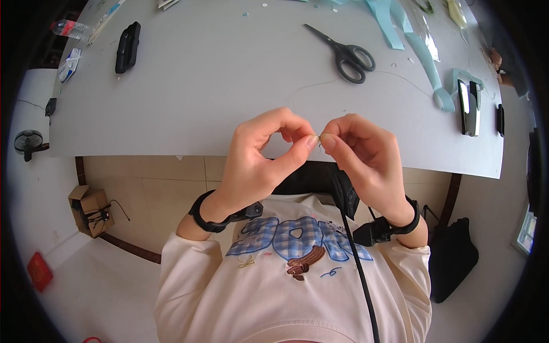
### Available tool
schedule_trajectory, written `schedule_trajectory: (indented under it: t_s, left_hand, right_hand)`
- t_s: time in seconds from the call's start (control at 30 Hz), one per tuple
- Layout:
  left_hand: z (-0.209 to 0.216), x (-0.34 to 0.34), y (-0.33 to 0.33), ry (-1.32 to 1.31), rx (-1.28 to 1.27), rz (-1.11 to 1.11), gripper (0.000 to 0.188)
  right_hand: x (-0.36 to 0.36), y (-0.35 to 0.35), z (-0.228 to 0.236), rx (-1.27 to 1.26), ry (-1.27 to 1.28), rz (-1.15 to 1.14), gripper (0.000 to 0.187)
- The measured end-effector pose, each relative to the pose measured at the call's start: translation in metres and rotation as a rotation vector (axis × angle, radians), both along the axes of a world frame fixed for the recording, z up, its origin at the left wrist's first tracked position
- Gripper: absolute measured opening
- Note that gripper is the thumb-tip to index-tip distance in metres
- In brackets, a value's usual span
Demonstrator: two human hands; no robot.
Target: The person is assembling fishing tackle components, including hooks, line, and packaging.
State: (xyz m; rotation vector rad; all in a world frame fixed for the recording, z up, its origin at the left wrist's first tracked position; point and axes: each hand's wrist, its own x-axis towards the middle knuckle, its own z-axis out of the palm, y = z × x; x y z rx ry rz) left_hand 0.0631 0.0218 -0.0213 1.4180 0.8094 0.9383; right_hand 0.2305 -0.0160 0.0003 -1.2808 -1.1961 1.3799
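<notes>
My left hand and my right hand meet above the near edge of the table, thumb and index finger pinched in each. Between the touching fingertips a tiny bit of thin thread shows, its short ends hanging down; most of it is hidden by the fingers. Farther away on the grey table lies a pair of black scissors, blades toward the far left. A fine loose strand runs over the tabletop near the scissors.
Light blue ribbon trails down the right side toward a black and silver stapler. A long black case-like object and a plastic bottle are at the left. An open cardboard box with cables stands on the floor.
</notes>
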Motion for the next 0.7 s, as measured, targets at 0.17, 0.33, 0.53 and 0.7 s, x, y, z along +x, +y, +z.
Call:
schedule_trajectory:
  t_s: [0.17, 0.33, 0.53, 0.7]
  left_hand:
    - [-0.004, 0.002, 0.0, -0.01, -0.072, 0.022, 0.006]
    - [-0.004, 0.006, 0.0, -0.025, -0.058, 0.081, 0.008]
    - [-0.008, 0.006, 0.003, 0.012, 0.074, 0.108, 0.006]
    - [-0.014, 0.008, 0.004, 0.04, 0.272, 0.158, 0.006]
  right_hand:
    - [0.001, 0.002, -0.001, -0.016, 0.03, -0.056, 0.01]
    - [-0.003, 0.003, -0.003, -0.005, 0.033, -0.092, 0.01]
    - [-0.005, 0.003, -0.006, 0.018, 0.004, -0.089, 0.009]
    - [-0.006, 0.004, -0.011, 0.037, 0.0, -0.094, 0.008]
